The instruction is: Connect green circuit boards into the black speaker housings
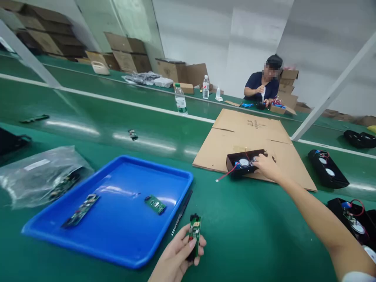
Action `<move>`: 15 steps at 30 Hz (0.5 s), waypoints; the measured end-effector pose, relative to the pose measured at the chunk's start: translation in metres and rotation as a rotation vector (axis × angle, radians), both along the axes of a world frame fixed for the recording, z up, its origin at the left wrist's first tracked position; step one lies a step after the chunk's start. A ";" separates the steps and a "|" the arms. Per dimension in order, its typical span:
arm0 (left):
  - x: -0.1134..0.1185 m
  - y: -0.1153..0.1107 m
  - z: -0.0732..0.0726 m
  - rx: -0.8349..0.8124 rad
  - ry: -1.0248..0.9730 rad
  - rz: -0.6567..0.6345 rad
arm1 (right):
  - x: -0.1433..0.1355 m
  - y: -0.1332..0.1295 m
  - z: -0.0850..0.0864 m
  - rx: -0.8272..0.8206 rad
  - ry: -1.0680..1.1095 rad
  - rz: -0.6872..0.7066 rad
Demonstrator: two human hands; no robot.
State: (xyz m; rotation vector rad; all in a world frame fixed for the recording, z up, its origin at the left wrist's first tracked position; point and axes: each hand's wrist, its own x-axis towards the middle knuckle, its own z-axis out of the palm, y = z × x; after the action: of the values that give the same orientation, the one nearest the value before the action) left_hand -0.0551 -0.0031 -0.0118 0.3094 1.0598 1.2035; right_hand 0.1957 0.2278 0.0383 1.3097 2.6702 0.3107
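My left hand [183, 250] pinches a green circuit board [195, 231] upright between thumb and fingers, just right of the blue tray's near corner. Further off, my right hand [266, 166] grips the right end of a black speaker box [232, 166] at the near edge of a flat cardboard sheet. Round silver-rimmed speakers [243, 162] and a blue part sit inside that box. A red and black wire pair [226, 173] trails from it to a white plug. Two more circuit boards, one long [82, 211] and one short [155, 204], lie in the blue tray [119, 256].
Tweezers [182, 211] lie beside the tray, and a plastic bag of boards [44, 176] is at the left. More speaker boxes [328, 172] stand at the right. A water bottle [180, 101] stands beyond the cardboard sheet [211, 145]. A co-worker [263, 84] works across the bench.
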 end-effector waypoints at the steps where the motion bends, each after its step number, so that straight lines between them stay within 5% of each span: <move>1: 0.000 -0.001 0.003 -0.006 -0.024 0.016 | -0.004 -0.020 0.000 -0.020 0.006 0.016; 8: -0.004 -0.003 0.012 0.013 -0.129 0.098 | -0.020 -0.162 -0.031 0.153 0.231 0.073; 12: -0.007 -0.007 0.012 0.036 -0.142 0.124 | -0.015 -0.187 -0.050 0.204 0.260 0.093; 15: -0.009 -0.010 0.012 0.039 -0.138 0.124 | -0.023 -0.189 -0.040 0.201 0.253 0.101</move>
State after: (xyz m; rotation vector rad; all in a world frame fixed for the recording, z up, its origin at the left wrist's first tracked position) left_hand -0.0640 -0.0133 -0.0001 0.1894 0.9476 1.3383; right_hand 0.1726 0.0392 -0.0018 1.3528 2.9907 0.4662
